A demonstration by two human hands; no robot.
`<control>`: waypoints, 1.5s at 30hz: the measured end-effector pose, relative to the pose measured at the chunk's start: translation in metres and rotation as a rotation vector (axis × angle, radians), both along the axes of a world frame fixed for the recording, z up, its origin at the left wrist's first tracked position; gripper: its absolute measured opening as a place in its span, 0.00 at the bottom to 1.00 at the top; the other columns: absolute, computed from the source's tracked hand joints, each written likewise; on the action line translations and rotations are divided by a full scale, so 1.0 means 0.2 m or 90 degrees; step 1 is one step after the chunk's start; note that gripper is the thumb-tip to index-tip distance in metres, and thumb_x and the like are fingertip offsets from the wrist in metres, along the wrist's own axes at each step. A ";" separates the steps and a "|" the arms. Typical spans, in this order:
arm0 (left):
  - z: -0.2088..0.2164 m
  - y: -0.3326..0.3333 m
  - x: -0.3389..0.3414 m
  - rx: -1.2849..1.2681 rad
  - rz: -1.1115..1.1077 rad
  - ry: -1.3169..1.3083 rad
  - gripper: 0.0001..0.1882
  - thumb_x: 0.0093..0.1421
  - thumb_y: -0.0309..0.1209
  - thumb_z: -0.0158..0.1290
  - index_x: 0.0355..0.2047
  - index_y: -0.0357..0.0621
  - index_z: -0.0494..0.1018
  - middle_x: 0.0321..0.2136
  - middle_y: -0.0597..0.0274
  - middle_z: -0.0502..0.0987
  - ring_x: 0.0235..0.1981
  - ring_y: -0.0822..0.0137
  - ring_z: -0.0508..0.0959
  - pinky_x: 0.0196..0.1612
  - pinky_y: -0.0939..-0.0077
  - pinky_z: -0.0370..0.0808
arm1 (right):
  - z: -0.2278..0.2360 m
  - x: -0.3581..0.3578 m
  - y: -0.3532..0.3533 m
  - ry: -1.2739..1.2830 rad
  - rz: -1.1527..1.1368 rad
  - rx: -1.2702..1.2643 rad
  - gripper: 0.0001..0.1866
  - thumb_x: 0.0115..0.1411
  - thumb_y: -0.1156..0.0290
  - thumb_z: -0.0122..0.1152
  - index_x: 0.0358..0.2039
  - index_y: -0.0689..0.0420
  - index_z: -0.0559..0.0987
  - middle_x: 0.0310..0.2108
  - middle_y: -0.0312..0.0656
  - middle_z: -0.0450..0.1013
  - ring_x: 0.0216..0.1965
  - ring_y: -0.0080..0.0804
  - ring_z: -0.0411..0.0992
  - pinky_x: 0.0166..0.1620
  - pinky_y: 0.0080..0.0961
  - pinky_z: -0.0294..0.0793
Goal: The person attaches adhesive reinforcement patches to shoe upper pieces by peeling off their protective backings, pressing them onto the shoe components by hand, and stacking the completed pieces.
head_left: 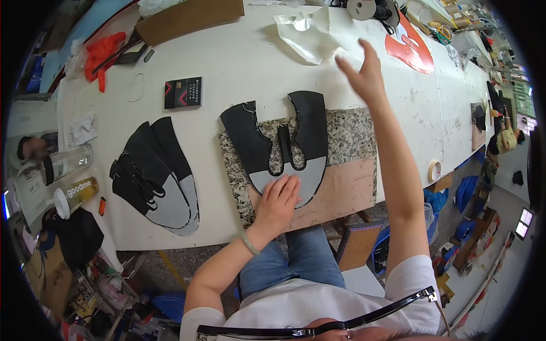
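A black and grey shoe upper [311,133] lies spread flat, its two black wings pointing away from me and its grey toe toward me. A narrow black tongue strip [284,149] stands in the gap between the wings. Under it is a speckled stone slab [352,133] with a plain pinkish area nearer me. My left hand [278,199] rests flat on the grey toe, fingers stretched out. My right hand [365,73] is held out beyond the slab's far right corner, thumb and fingers apart, with nothing in it. Near its fingertips lies a crumpled cream sheet [307,37].
Stacked similar uppers [151,176] lie to the left. Behind them is a black box [183,92]. A red sheet [410,48] and a spool [362,8] sit at the far right; a tape roll [434,170] is by the right edge. Bottles [77,196] stand at far left.
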State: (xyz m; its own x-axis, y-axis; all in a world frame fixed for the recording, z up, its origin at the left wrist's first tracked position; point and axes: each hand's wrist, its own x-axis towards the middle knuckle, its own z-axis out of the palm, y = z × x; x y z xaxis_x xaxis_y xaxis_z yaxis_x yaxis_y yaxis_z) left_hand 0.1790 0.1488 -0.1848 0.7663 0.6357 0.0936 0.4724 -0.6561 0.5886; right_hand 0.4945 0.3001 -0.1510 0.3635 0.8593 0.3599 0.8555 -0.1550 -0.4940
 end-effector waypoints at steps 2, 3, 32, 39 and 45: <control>0.03 0.02 -0.01 0.053 -0.028 0.061 0.24 0.58 0.35 0.53 0.55 0.43 0.69 0.56 0.62 0.69 0.59 0.61 0.65 0.60 0.55 0.57 | 0.03 -0.16 -0.25 -0.020 0.112 -0.011 0.24 0.53 0.71 0.65 0.50 0.62 0.70 0.47 0.53 0.71 0.48 0.52 0.69 0.52 0.40 0.69; 0.04 0.04 -0.03 0.110 -0.054 0.125 0.26 0.59 0.40 0.52 0.57 0.44 0.67 0.58 0.62 0.68 0.62 0.65 0.63 0.60 0.55 0.57 | 0.08 -0.27 -0.41 0.051 0.171 -0.061 0.22 0.52 0.75 0.65 0.48 0.60 0.72 0.45 0.51 0.72 0.46 0.52 0.70 0.51 0.40 0.70; 0.05 0.12 -0.11 0.016 0.406 -0.030 0.33 0.50 0.33 0.64 0.55 0.37 0.67 0.53 0.51 0.66 0.55 0.49 0.60 0.57 0.54 0.56 | -0.05 -0.91 -0.99 -0.042 0.317 -0.306 0.36 0.51 0.56 0.63 0.58 0.62 0.66 0.63 0.46 0.58 0.65 0.40 0.55 0.59 0.38 0.60; 0.06 0.13 -0.09 0.148 0.365 -0.027 0.24 0.51 0.29 0.64 0.49 0.37 0.73 0.40 0.58 0.72 0.40 0.59 0.69 0.44 0.66 0.67 | -0.04 -0.95 -0.91 0.010 0.215 -0.291 0.28 0.50 0.57 0.66 0.48 0.58 0.70 0.64 0.44 0.57 0.59 0.38 0.59 0.53 0.35 0.59; 0.06 0.20 -0.16 -0.261 0.468 -0.121 0.10 0.56 0.28 0.61 0.33 0.33 0.75 0.21 0.59 0.74 0.19 0.67 0.71 0.24 0.73 0.68 | -0.05 -0.92 -0.94 0.135 0.258 -0.151 0.26 0.49 0.70 0.67 0.49 0.58 0.70 0.61 0.47 0.62 0.53 0.45 0.64 0.51 0.38 0.63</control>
